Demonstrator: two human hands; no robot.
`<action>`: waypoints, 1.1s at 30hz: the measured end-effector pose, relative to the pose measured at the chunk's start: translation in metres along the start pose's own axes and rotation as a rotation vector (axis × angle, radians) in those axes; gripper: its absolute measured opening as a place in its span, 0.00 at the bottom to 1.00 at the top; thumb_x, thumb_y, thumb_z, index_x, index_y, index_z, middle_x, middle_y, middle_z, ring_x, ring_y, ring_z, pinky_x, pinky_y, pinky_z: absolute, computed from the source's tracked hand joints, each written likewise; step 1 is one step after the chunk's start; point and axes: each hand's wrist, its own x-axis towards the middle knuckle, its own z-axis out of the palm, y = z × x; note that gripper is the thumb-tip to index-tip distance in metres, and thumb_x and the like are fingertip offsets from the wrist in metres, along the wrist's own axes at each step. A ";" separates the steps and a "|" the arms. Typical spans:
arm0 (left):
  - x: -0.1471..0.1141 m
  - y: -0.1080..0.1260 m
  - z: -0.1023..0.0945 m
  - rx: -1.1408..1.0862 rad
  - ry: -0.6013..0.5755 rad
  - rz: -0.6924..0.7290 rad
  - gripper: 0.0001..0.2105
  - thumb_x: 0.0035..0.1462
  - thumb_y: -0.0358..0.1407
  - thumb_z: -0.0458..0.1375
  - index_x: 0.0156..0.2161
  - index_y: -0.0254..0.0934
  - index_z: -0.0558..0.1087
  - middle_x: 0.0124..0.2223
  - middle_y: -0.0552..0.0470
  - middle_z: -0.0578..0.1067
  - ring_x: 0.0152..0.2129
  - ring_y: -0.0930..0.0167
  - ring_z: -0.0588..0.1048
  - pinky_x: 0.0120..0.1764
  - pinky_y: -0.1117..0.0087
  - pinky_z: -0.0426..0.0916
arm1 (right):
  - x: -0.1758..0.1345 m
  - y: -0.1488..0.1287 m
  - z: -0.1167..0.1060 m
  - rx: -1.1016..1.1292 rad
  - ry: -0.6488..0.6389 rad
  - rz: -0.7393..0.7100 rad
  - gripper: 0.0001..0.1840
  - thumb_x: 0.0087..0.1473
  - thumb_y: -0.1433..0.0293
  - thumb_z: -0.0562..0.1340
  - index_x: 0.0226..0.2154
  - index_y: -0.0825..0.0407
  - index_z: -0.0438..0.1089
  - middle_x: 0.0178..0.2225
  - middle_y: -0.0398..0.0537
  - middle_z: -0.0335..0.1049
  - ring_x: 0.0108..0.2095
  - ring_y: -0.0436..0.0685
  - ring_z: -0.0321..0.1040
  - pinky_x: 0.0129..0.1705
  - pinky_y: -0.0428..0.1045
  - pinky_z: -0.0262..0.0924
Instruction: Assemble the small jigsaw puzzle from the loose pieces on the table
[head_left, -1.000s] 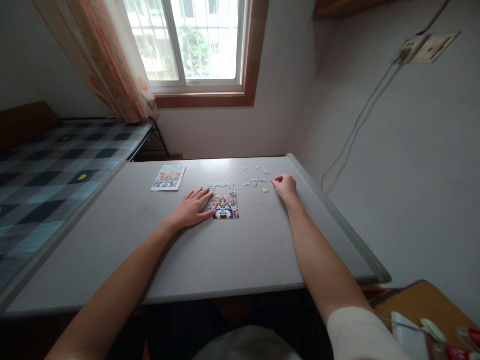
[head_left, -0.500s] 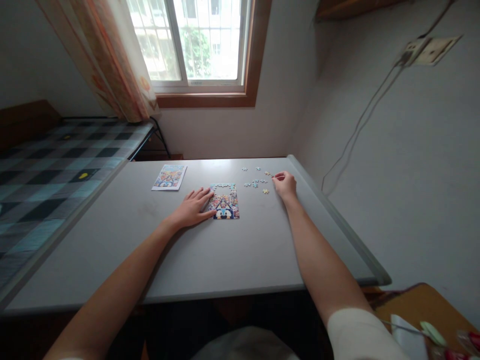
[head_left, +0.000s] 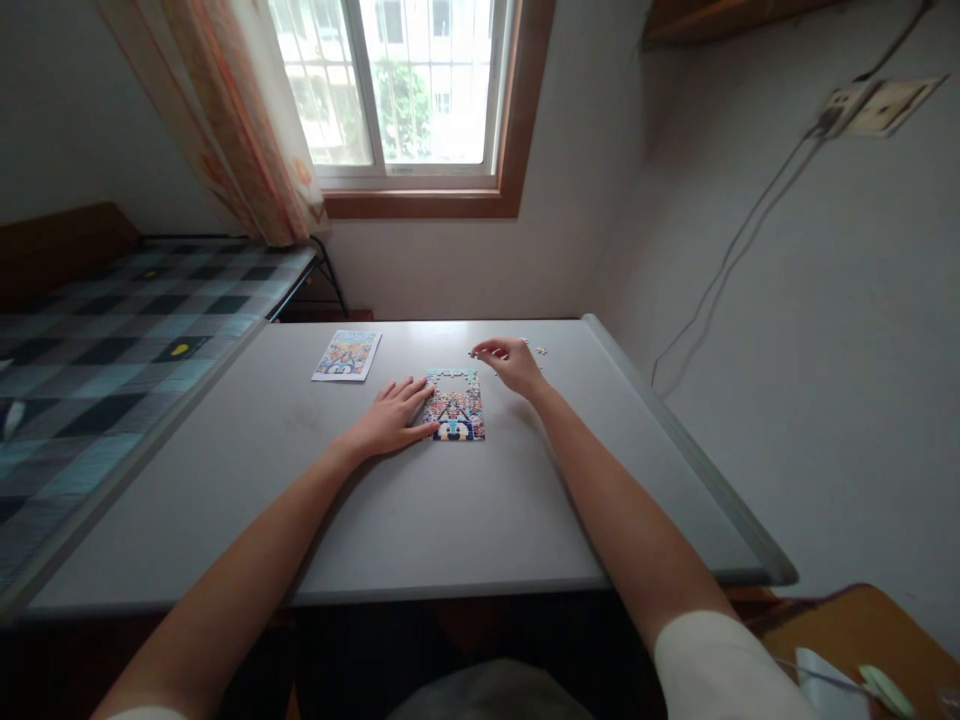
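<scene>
Your left hand [head_left: 390, 417] lies spread on the puzzle [head_left: 459, 425], left edge | your right hand [head_left: 511, 365] pinches a small piece [head_left: 472, 354] | puzzle encloses a gap, far end

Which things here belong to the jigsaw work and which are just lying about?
Jigsaw work:
Multicoloured rectangular part-built puzzle, left hand on its edge
Small pale pieces by the right hand
Rectangular white-bordered colourful printed sheet
Pale grey rectangular table

Lying about:
Pale green oblong object
White object beside it
</scene>
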 end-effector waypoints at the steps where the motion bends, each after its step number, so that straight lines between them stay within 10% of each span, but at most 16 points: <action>1: 0.000 0.000 0.000 0.000 0.003 0.002 0.35 0.62 0.56 0.48 0.67 0.37 0.55 0.70 0.46 0.50 0.66 0.59 0.47 0.65 0.55 0.41 | 0.003 -0.005 0.006 -0.008 -0.014 -0.028 0.08 0.51 0.68 0.63 0.32 0.53 0.78 0.33 0.49 0.78 0.31 0.52 0.69 0.35 0.47 0.62; 10: 0.000 -0.001 0.003 0.008 0.008 0.002 0.34 0.62 0.56 0.47 0.67 0.39 0.54 0.69 0.48 0.52 0.66 0.59 0.47 0.65 0.56 0.41 | -0.013 0.001 0.054 -0.170 -0.116 0.053 0.08 0.54 0.71 0.62 0.34 0.49 0.79 0.35 0.46 0.78 0.34 0.52 0.70 0.40 0.47 0.62; 33: 0.001 -0.002 0.004 0.014 0.007 -0.002 0.35 0.62 0.56 0.47 0.67 0.38 0.55 0.69 0.48 0.52 0.66 0.59 0.47 0.65 0.56 0.43 | -0.025 -0.001 0.049 -0.418 -0.178 -0.006 0.09 0.53 0.72 0.61 0.34 0.50 0.79 0.33 0.47 0.75 0.33 0.52 0.67 0.44 0.47 0.59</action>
